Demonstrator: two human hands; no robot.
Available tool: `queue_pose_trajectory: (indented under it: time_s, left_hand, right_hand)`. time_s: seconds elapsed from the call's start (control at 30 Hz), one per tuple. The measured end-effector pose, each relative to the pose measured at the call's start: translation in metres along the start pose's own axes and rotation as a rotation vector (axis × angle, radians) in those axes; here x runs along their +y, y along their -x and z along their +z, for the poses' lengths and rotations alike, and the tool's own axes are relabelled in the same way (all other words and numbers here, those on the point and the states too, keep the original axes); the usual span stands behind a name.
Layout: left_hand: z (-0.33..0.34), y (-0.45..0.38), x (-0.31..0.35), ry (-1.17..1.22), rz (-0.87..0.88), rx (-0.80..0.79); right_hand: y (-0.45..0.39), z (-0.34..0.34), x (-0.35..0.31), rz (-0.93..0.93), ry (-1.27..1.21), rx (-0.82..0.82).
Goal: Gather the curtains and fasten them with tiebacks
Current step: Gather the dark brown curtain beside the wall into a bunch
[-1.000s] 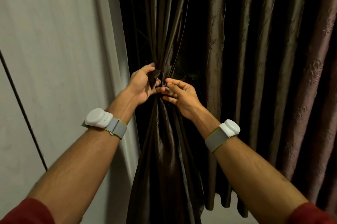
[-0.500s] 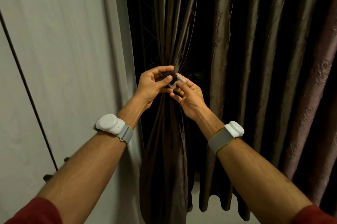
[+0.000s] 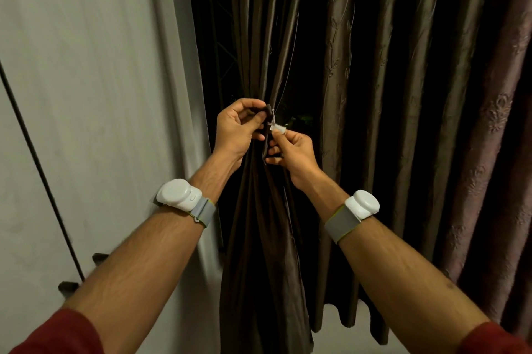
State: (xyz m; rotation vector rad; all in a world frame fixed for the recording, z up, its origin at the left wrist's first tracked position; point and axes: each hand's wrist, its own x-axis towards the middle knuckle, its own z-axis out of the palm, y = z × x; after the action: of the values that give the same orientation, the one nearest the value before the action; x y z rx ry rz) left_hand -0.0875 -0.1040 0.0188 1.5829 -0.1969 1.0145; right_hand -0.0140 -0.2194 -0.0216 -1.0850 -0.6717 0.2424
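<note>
A dark brown curtain point(image 3: 259, 232) hangs in the middle, bunched into a narrow waist at hand height. A dark tieback strap point(image 3: 269, 112) wraps that waist. My left hand point(image 3: 237, 126) pinches the strap's dark end against the bundle from the left. My right hand point(image 3: 290, 149) holds the strap's small white tab point(image 3: 277, 128) between thumb and fingers just to the right. The two hands almost touch. How the strap passes behind the bundle is hidden.
A second brown curtain point(image 3: 403, 94) hangs loose to the right, with a lighter patterned panel point(image 3: 495, 152) at the far right. A pale wall point(image 3: 86, 94) with a thin black cable point(image 3: 43, 175) is on the left. Dark window glass shows between the curtains.
Both hands have shifted slightly right and up along the bundle. My right hand now pinches the white tab and has drawn it a little away from my left hand.
</note>
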Motion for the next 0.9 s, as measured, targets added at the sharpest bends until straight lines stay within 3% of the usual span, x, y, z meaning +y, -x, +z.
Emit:
queue_pose_trajectory:
  time_s: [0.3, 0.47, 0.63, 0.73, 0.9]
  left_hand:
    - [0.006, -0.002, -0.007, -0.1, 0.083, 0.064]
    - [0.008, 0.0, -0.004, -0.155, 0.186, -0.022]
    - [0.004, -0.003, 0.001, -0.47, 0.283, -0.203]
    - [0.004, -0.004, 0.007, -0.579, 0.338, -0.19]
    - [0.005, 0.0, 0.007, -0.527, 0.334, -0.198]
  right_hand:
    - [0.002, 0.0, -0.009, 0.047, 0.104, -0.057]
    - [0.001, -0.001, -0.01, 0.031, 0.13, -0.112]
    - [0.001, -0.005, -0.01, 0.038, 0.13, -0.135]
    - [0.0, -0.007, -0.01, 0.04, 0.138, -0.136]
    - [0.0, -0.011, -0.012, 0.053, 0.129, -0.099]
